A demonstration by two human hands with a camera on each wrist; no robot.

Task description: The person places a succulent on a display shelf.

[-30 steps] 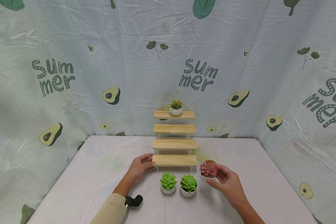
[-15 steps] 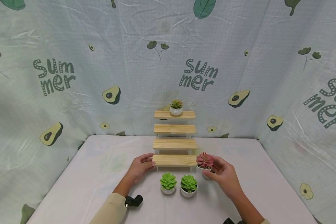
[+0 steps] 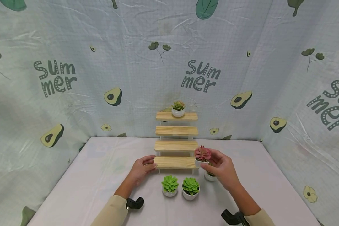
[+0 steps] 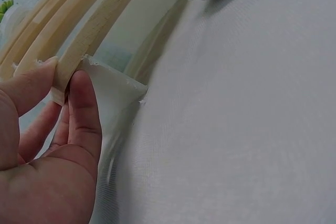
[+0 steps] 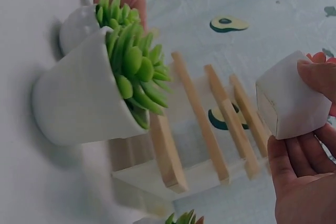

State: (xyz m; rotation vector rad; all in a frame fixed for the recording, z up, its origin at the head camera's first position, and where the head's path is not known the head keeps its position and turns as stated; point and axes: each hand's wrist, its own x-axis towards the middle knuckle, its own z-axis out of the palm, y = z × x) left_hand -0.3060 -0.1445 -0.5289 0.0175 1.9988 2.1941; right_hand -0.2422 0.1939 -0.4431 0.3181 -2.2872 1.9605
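Observation:
My right hand (image 3: 224, 168) pinches a white square pot with a red succulent (image 3: 202, 153), held in the air by the right end of the lowest shelf. In the right wrist view the bottom of that white pot (image 5: 291, 95) shows. At the left end of the lowest step, my left hand (image 3: 142, 169) grips the wooden board between thumb and fingers, as the left wrist view shows on the board's end (image 4: 71, 69). The tiered wooden shelf (image 3: 175, 161) stands on the table. A succulent in a round white pot (image 3: 178, 110) sits on its top board.
Two bright green potted succulents (image 3: 169, 185) (image 3: 190, 187) stand in front of the shelf. Another white pot (image 3: 210, 176) stands on the table, partly hidden behind my right hand. A printed cloth (image 3: 135, 78) hangs behind the white table (image 3: 101, 175).
My right hand has moved up and left with the red succulent, from beside the shelf to its lowest board's right end. The pot behind it has come into view. My left hand stays put.

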